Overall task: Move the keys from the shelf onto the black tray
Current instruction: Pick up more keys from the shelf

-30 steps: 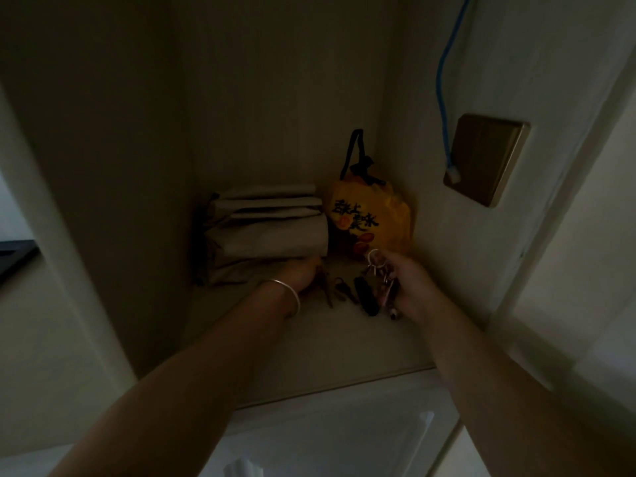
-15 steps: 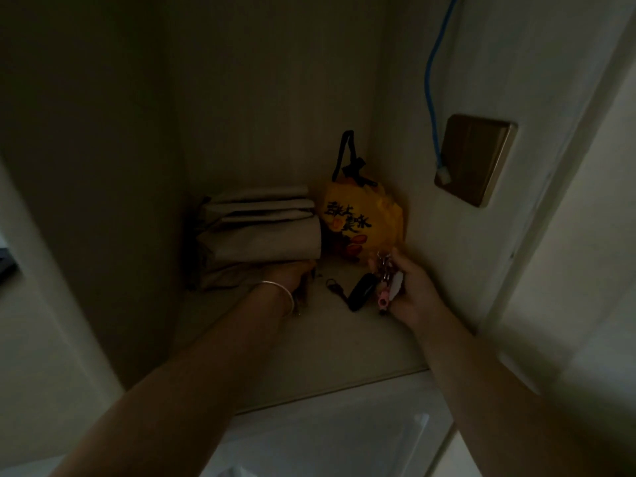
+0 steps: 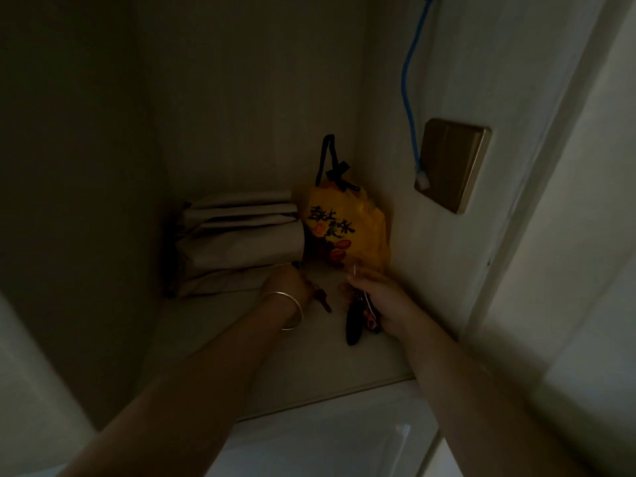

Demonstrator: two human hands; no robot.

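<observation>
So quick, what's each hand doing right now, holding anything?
Left hand: closed on a small key on the shelf.
Right hand: closed on a key bunch with a dark fob.

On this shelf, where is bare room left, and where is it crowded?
Bare: the front strip of the shelf, between the folded bags and the front edge. Crowded: the back, with the yellow bag, both hands and the keys.

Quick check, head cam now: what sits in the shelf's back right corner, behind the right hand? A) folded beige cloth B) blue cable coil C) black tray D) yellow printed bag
D: the yellow printed bag with black handles stands in the corner just behind the right hand; the folded beige cloth lies to its left.
</observation>
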